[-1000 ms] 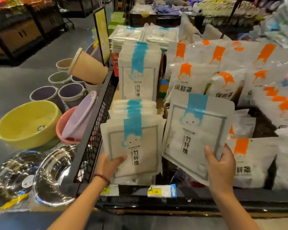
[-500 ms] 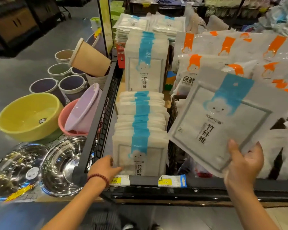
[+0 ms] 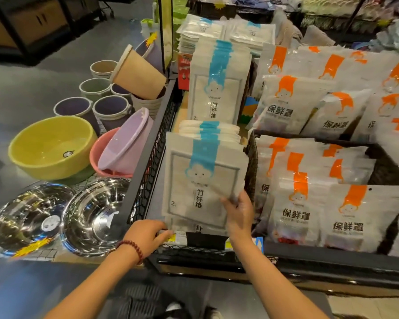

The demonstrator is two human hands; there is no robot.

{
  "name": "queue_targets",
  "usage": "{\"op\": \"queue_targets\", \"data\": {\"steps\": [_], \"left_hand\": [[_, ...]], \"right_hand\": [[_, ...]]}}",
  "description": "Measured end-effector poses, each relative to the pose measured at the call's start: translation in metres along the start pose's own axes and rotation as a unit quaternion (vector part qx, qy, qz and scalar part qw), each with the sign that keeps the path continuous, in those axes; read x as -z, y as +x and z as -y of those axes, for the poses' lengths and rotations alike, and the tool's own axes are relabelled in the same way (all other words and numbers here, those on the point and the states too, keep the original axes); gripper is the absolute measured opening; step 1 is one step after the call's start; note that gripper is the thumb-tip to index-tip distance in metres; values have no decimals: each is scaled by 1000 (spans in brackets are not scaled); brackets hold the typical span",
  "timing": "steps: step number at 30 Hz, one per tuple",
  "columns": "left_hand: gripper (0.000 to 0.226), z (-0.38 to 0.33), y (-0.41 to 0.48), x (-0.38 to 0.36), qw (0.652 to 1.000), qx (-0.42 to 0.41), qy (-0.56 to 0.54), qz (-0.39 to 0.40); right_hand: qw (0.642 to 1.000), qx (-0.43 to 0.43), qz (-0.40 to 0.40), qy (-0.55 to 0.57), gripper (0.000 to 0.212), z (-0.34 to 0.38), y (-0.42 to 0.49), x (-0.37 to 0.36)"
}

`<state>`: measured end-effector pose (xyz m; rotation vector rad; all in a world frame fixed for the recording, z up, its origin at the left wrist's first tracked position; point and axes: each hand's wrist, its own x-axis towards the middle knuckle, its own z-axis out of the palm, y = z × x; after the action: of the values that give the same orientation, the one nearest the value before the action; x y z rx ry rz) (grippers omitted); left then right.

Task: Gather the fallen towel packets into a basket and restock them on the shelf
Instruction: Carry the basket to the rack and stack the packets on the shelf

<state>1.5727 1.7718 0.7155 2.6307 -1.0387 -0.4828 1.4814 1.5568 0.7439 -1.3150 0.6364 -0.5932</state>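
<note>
My right hand (image 3: pixel 238 215) pinches the front towel packet (image 3: pixel 204 180) by its lower right corner, at the near end of the shelf (image 3: pixel 145 176) row; my left hand (image 3: pixel 148 236) curls, fingers bent, against the packets' near left base.

Two steel bowls (image 3: pixel 32 217), two hands (image 3: pixel 148 236)
</note>
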Motion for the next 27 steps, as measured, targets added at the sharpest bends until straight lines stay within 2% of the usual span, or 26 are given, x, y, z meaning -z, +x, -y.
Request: {"op": "queue_targets", "data": {"steps": [3,4,6,8,10,11,13,15,17,20,24,27], "left_hand": [[39,0,-1,-1,1000,-5,1,-10],[39,0,-1,0,1000,-7,5,-13],[37,0,-2,0,1000,-9,11,-16],[36,0,-3,-1,1000,-2,8,-4],[32,0,-3,-2,999,28,-14,2],[31,-1,-2,-2,997,58,-45,-8],[39,-3,2,1,984,127,-115,-49],[63,-1,14,5,969,170,-169,-65],[88,0,29,10,959,182,-214,-35],[115,-5,50,20,936,176,-301,41],[99,-18,69,18,903,140,-389,119],[102,-27,80,13,881,165,-433,97]], "right_hand": [[983,18,-22,-181,22,-18,-7,7],[970,32,-15,-239,15,-22,-9,12],[930,41,9,-366,15,-29,-12,22],[890,-6,14,-457,21,-33,-13,32],[868,-57,-4,-494,30,-31,-13,37],[869,-68,-15,-491,37,-28,-10,38],[896,-96,-23,-434,57,-21,-1,38],[923,-112,19,-367,63,-17,4,35],[928,-110,66,-351,69,-19,6,32],[942,-159,72,-288,83,-26,14,31],[941,-253,115,-194,103,-31,31,34],[932,-280,139,-184,105,-37,38,37]]}}
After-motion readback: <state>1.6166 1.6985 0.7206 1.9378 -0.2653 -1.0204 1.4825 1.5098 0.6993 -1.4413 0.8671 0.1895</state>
